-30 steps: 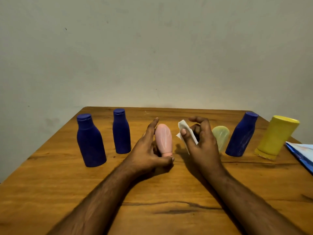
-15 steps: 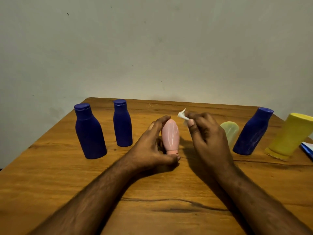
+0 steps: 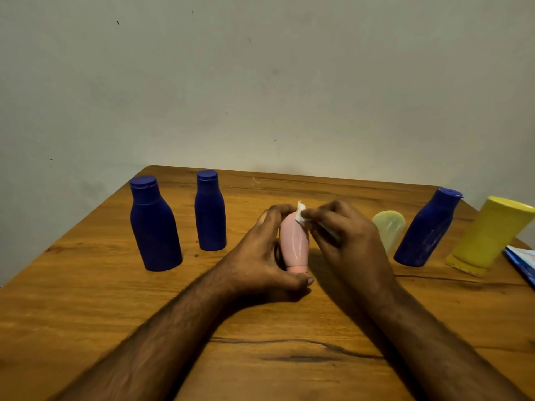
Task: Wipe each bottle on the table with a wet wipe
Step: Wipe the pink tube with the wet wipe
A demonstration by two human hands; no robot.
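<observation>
From the head view, the pink bottle (image 3: 294, 244) stood cap-down near the middle of the wooden bench (image 3: 86, 299). The left hand (image 3: 260, 256) curled round it from nine o'clock, fingers over its top and thumb by the cap, hiding its far side. The right hand (image 3: 344, 241) pinched a white wet wipe (image 3: 300, 213) against the bottle's top at one o'clock; most of the wipe was buried in the fingers. At nine o'clock stood two blue bottles (image 3: 155, 227), upright and apart. Toward three o'clock a pale translucent bottle (image 3: 389, 230) was half hidden behind the right hand, then another blue bottle (image 3: 425, 230) and a yellow bottle (image 3: 489, 235), cap-down. A blue packet (image 3: 521, 261) was cut off by the frame's edge.
</observation>
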